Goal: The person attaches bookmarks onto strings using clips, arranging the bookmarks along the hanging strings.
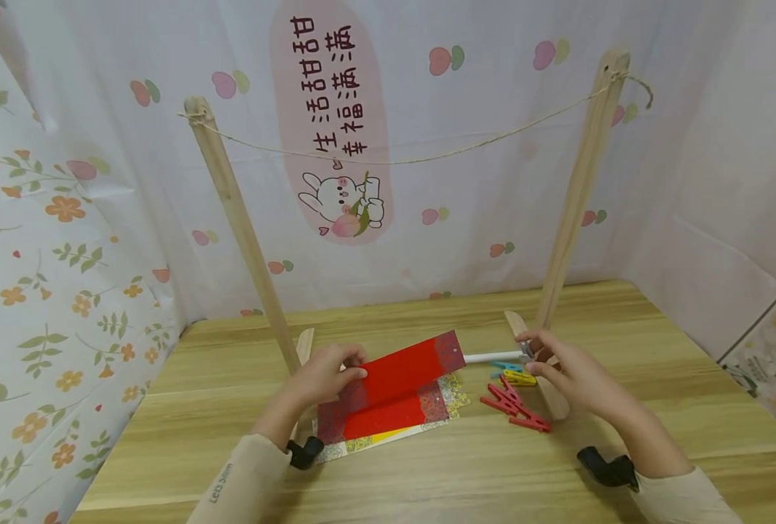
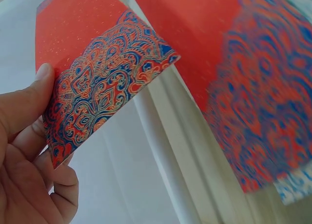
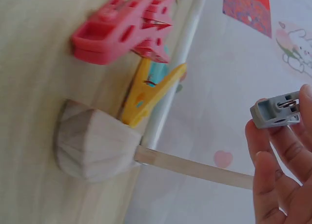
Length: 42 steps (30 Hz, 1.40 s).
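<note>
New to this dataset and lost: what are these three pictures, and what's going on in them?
No machine here: a person works with two bare hands. The wide picture comes from a head-worn camera looking forward and down; the other two come from cameras on each wrist. The left hand pinches a red patterned card; the right hand holds a gray clothespin. On the wooden table lie another red card and pink, yellow and blue clothespins. Two wooden posts hold up a string, with a white rod low between them.

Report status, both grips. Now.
Left grip: pinching raised red card. Right grip: holding gray clothespin. Twine: bare, no visible obstruction.
</note>
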Tool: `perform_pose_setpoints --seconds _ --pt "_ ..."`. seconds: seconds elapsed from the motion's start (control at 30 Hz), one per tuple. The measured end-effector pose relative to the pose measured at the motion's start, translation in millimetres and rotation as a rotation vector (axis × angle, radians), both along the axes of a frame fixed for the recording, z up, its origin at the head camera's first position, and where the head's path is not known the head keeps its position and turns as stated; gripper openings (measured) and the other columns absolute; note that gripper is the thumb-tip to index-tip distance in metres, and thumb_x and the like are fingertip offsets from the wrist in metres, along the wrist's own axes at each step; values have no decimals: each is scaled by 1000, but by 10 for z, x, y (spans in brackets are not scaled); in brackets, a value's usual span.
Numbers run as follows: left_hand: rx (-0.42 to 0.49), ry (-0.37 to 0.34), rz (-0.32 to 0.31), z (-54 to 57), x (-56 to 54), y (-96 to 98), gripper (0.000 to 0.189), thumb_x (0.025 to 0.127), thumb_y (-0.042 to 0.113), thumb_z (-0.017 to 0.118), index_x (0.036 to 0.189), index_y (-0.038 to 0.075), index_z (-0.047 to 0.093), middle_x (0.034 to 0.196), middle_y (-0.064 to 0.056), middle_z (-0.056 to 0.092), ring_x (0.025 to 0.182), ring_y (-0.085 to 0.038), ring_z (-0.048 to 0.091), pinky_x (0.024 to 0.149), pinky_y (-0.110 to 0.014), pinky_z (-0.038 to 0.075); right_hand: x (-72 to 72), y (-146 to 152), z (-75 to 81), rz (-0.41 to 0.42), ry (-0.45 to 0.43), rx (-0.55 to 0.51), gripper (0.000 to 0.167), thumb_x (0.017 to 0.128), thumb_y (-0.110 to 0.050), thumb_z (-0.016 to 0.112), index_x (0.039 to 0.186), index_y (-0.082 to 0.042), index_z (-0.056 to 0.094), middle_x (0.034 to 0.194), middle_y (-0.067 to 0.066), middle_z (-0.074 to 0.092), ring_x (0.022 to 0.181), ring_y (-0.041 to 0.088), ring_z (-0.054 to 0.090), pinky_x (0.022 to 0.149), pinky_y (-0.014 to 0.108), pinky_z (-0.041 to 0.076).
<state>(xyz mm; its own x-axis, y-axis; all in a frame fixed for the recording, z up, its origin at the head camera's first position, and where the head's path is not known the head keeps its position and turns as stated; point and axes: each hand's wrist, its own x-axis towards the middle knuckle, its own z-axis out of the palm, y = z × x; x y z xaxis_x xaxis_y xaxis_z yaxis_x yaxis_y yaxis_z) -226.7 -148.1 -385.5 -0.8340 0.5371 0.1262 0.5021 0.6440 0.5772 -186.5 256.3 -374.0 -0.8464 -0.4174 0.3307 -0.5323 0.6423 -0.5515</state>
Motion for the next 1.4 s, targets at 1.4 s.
perform_pose_setpoints --seconds 1.4 --pt "469 220 43 451 -254 964 10 89 10 73 97 7 69 85 -7 70 78 -15 60 63 -22 43 -263 -208 1575 -117 275 -583 40 89 9 66 123 -10 68 99 -14 68 84 1 62 64 10 46"
